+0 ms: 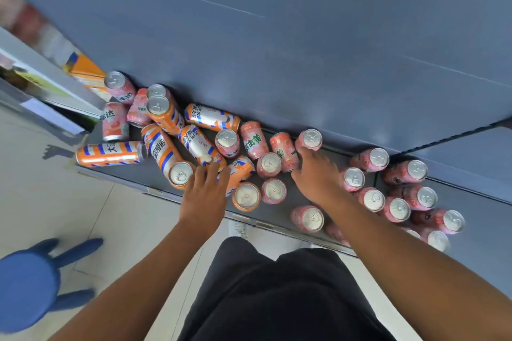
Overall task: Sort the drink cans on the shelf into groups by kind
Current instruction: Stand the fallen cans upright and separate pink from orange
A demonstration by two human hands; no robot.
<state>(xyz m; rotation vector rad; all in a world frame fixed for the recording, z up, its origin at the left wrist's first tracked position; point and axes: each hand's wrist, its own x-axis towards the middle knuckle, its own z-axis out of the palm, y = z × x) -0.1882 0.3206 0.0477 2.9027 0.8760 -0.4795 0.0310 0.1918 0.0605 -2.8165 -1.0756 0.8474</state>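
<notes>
Dark shelf (279, 212) is viewed from above. Orange-striped cans (166, 152), mostly lying on their sides, are heaped at L-centre, w/ pink cans (255, 141) mixed in among them. More pink cans are clustered at the R end, mostly upright. L hand (205, 194) is laid flat, fingers straight, over a lying orange can (241, 171) near the shelf front; nothing is gripped. R hand (315, 174) is stretched fwd, fingertips touching an upright pink can (309, 140) at the back; whether it's gripped can't be told. A blue stool (27, 282) is seen lower L.
</notes>
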